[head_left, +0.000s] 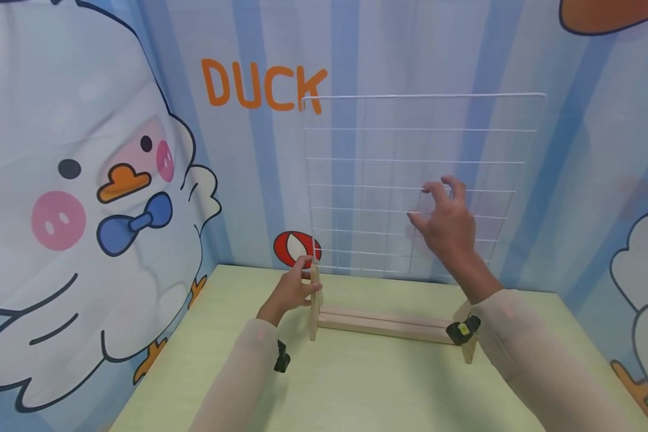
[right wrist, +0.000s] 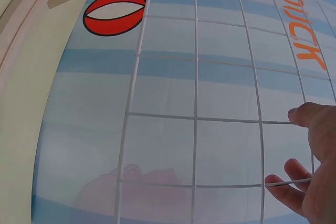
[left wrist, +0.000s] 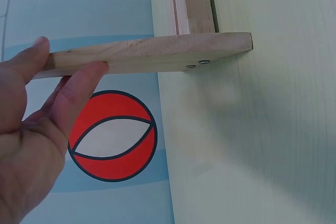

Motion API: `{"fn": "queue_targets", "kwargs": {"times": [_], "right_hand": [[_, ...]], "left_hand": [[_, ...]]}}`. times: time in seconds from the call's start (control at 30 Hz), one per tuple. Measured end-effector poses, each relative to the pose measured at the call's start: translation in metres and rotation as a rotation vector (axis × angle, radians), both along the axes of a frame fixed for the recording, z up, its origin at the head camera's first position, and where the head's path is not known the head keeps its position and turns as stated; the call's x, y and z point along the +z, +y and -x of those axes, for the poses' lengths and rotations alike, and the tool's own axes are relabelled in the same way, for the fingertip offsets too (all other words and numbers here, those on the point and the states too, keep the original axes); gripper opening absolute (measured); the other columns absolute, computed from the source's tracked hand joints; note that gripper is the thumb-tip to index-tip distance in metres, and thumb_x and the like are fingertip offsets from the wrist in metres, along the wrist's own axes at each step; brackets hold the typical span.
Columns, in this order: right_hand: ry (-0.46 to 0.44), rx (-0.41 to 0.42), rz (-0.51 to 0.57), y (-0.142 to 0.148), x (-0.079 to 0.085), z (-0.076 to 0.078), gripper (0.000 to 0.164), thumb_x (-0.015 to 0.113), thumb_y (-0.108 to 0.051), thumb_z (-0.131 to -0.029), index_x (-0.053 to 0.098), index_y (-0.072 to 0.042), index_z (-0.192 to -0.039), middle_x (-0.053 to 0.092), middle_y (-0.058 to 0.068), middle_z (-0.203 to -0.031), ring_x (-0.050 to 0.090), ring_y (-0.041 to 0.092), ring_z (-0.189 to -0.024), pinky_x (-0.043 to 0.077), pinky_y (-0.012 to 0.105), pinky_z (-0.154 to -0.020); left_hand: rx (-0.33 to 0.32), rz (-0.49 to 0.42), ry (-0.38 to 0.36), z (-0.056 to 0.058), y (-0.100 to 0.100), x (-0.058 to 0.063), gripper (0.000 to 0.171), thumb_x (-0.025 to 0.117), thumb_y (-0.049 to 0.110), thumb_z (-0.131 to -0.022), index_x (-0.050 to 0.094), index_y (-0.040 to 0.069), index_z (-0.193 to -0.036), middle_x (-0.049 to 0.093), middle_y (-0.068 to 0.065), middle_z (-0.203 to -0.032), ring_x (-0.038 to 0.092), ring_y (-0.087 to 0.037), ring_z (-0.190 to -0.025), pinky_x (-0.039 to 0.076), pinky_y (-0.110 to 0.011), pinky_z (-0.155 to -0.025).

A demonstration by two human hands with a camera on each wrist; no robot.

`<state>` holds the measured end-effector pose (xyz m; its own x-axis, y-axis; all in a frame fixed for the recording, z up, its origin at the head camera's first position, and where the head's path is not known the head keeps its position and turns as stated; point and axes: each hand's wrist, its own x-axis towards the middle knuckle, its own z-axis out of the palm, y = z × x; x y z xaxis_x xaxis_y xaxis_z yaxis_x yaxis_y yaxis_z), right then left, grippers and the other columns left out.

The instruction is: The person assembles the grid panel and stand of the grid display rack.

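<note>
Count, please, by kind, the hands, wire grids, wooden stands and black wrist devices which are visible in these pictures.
Hands: 2 (left hand, right hand)
Wire grid: 1
Wooden stand: 1
Black wrist devices: 2
Total: 6

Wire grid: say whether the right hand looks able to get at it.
Probably yes: the right hand is raised at the wire grid, with nothing visible between them, though contact is unclear.

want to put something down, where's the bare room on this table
The table is bare in front of the wooden bar, between the left sleeve and right sleeve, and from the left sleeve to the printed duck. Crowded: the left upright, which the left hand pinches, and the wire grid, where the right hand is.
</note>
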<state>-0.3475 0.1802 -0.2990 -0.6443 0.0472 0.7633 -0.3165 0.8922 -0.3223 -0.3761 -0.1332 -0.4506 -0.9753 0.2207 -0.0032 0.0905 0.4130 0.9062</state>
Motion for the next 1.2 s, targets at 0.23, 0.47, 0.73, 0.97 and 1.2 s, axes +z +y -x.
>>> {"fn": "queue_targets", "kwargs": {"times": [0.23, 0.47, 0.73, 0.97, 1.2], "right_hand": [[-0.018, 0.009, 0.028, 0.003, -0.004, -0.002, 0.042, 0.079, -0.022, -0.088, 0.06, -0.01, -0.124, 0.046, 0.02, -0.146, 0.06, 0.034, -0.069, 0.054, 0.046, -0.061], [-0.029, 0.019, 0.031, 0.007, -0.017, -0.002, 0.044, 0.082, -0.022, -0.086, 0.06, -0.01, -0.123, 0.047, 0.02, -0.145, 0.064, 0.033, -0.071, 0.047, 0.042, -0.055], [-0.031, 0.016, 0.035, 0.006, -0.027, 0.0, 0.045, 0.083, -0.023, -0.085, 0.06, -0.011, -0.122, 0.047, 0.019, -0.144, 0.065, 0.033, -0.072, 0.047, 0.039, -0.054], [-0.025, 0.02, 0.03, 0.002, -0.032, -0.002, 0.045, 0.083, -0.022, -0.085, 0.06, -0.012, -0.122, 0.048, 0.018, -0.144, 0.065, 0.032, -0.073, 0.048, 0.038, -0.053], [-0.028, 0.021, 0.046, 0.001, -0.039, 0.0, 0.044, 0.082, -0.023, -0.086, 0.061, -0.011, -0.123, 0.048, 0.018, -0.144, 0.068, 0.033, -0.076, 0.053, 0.042, -0.057]], "left_hand": [[-0.001, 0.015, 0.012, -0.001, 0.0, 0.001, 0.064, 0.07, 0.01, -0.096, 0.035, 0.022, -0.148, 0.057, -0.021, -0.139, 0.065, -0.038, -0.118, 0.063, -0.05, -0.078], [0.0, 0.022, 0.016, -0.002, 0.001, 0.001, 0.062, 0.07, 0.01, -0.096, 0.037, 0.023, -0.147, 0.057, -0.022, -0.139, 0.066, -0.038, -0.118, 0.063, -0.049, -0.077], [0.003, 0.024, 0.013, -0.003, 0.001, 0.003, 0.063, 0.069, 0.01, -0.097, 0.035, 0.023, -0.148, 0.057, -0.021, -0.14, 0.065, -0.038, -0.119, 0.062, -0.051, -0.079], [0.009, 0.025, 0.008, -0.003, 0.002, 0.004, 0.063, 0.068, 0.01, -0.097, 0.034, 0.023, -0.149, 0.056, -0.021, -0.141, 0.064, -0.04, -0.121, 0.063, -0.051, -0.079], [0.004, 0.025, 0.007, -0.004, 0.002, 0.004, 0.066, 0.069, 0.01, -0.097, 0.033, 0.021, -0.151, 0.056, -0.021, -0.142, 0.064, -0.04, -0.121, 0.063, -0.051, -0.078]]}}
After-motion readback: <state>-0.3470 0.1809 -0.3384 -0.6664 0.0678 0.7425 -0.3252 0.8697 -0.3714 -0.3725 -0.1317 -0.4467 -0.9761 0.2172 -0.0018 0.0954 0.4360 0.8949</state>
